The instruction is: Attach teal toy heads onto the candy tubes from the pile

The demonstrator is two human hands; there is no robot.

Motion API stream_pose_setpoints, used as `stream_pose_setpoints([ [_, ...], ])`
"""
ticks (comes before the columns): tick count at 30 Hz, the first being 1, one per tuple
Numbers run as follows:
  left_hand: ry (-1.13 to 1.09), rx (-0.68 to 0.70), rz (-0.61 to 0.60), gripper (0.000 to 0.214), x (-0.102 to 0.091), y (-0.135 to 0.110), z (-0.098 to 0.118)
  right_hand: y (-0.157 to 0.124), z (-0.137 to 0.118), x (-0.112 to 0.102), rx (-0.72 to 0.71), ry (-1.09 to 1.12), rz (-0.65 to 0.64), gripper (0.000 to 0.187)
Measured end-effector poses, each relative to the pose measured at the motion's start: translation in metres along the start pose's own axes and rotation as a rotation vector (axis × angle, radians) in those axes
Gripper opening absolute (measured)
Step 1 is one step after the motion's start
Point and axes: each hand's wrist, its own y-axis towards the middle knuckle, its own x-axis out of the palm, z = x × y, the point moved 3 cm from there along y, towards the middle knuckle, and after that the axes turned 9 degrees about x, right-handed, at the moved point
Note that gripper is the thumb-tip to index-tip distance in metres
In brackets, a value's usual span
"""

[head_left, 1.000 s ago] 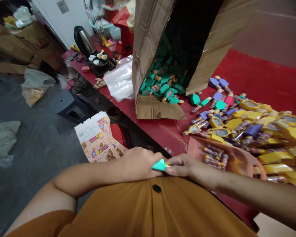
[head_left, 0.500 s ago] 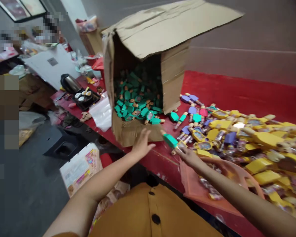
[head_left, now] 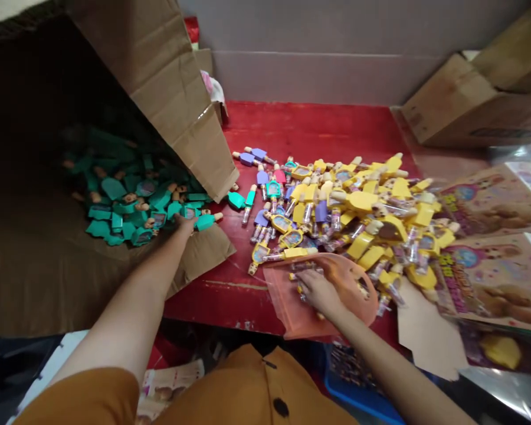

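I am holding my left hand [head_left: 183,224] out toward the lower edge of the tipped cardboard box [head_left: 159,77], with my forearm slanting up and to the right from the lower left of the frame. Its fingers [head_left: 186,221] are bending down at the edge of the heap of teal figure-shaped holders [head_left: 128,203], though I cannot tell whether they are pinching anything. Just beside them, a teal figure [head_left: 207,222] is lying across the box's bottom flap [head_left: 203,254], its long axis nearly level and its small tan head pointing right.

I am resting my right hand [head_left: 321,293] on a translucent orange plastic bag [head_left: 283,307], with my forearm slanting up and to the left from the lower right. Its fingers [head_left: 304,282] are lying slightly apart and are not visibly pinching anything. The bag is lying on the red worktop [head_left: 230,295], below a mixed pile of yellow, purple and teal figures [head_left: 336,218].
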Motion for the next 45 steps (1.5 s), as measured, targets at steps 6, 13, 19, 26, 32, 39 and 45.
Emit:
stream_pose_setpoints([
  [6, -0.386, -0.095, -0.092, 0.03, -0.019, -0.05, 0.017, 0.009, 0.012, 0.02, -0.133, -0.167, 0.018, 0.013],
  [13, -0.582, -0.019, -0.751, 0.055, -0.091, -0.209, 0.013, -0.003, -0.082, -0.018, -0.406, -0.166, -0.134, 0.02],
  [19, -0.461, 0.19, -1.047, 0.037, -0.151, -0.284, 0.009, -0.044, -0.228, -0.064, -1.108, -0.225, -0.171, 0.029],
  [26, -0.138, 0.287, -0.945, 0.044, -0.193, -0.354, -0.018, -0.11, -0.276, -0.067, -1.353, -0.273, -0.287, 0.036],
  [32, 0.231, 0.476, -0.75, 0.043, -0.208, -0.388, -0.033, -0.136, -0.276, -0.04, -0.757, -0.083, -0.831, 0.037],
  [39, 0.457, 0.724, -0.66, 0.032, -0.212, -0.366, -0.04, -0.121, -0.279, -0.008, -0.194, 0.075, -1.239, 0.045],
  [45, 0.156, 0.6, -0.354, 0.078, -0.19, -0.306, -0.064, -0.039, -0.222, -0.014, -0.122, 0.146, -0.812, 0.042],
])
